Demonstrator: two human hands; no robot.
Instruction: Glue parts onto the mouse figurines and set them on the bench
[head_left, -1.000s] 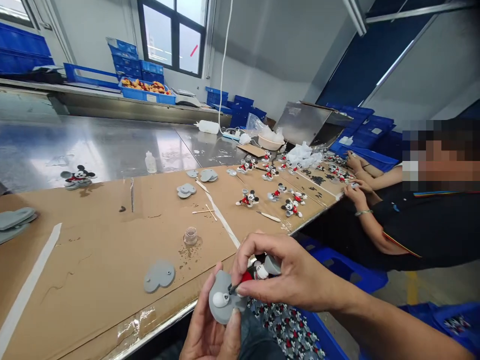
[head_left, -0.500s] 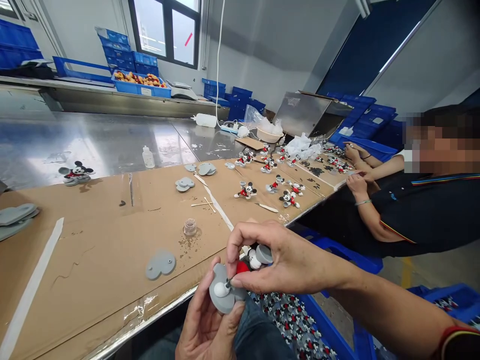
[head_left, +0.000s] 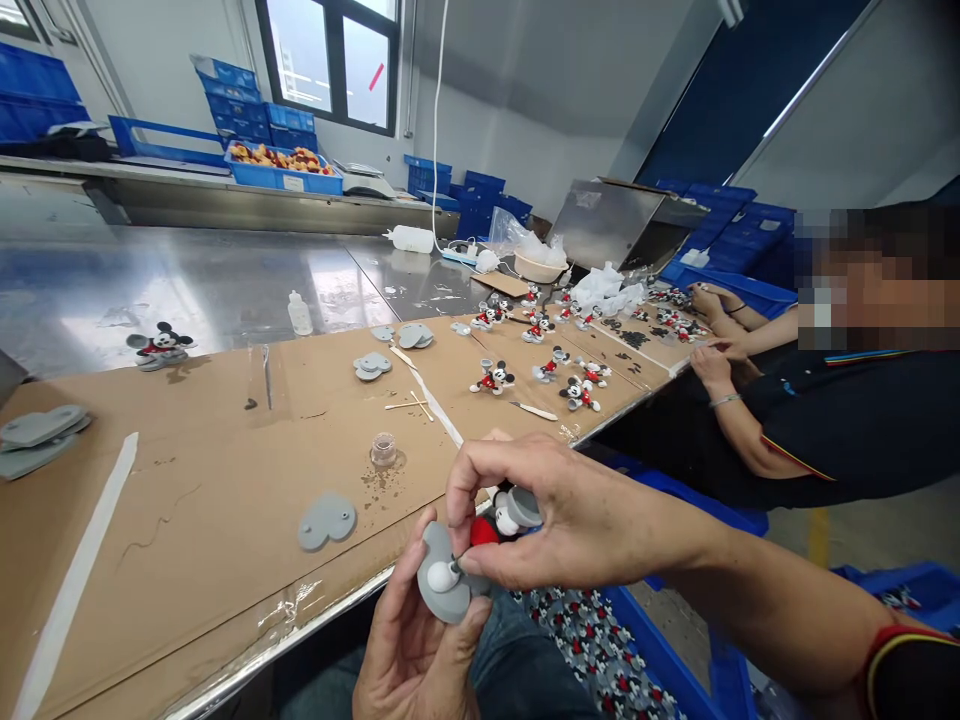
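Fingers of the left hand (head_left: 416,650) were clamped on a grey base (head_left: 443,604), which was held just outside the near edge of the cardboard-covered surface (head_left: 225,500). Thumb and fingertips of the right hand (head_left: 559,500) were closed together on a Mickey Mouse figurine (head_left: 484,532), whose white shoe (head_left: 442,576) appeared to touch this base. Near the same edge lay a second grey base (head_left: 327,522); farther inside stood a small clear jar (head_left: 383,450), and two cotton swabs (head_left: 418,403) lay crossed beside a white tape strip (head_left: 444,417).

The held Mickey Mouse figurine (head_left: 484,531) is red, white and black, the base (head_left: 448,605) at its seven o'clock grey.
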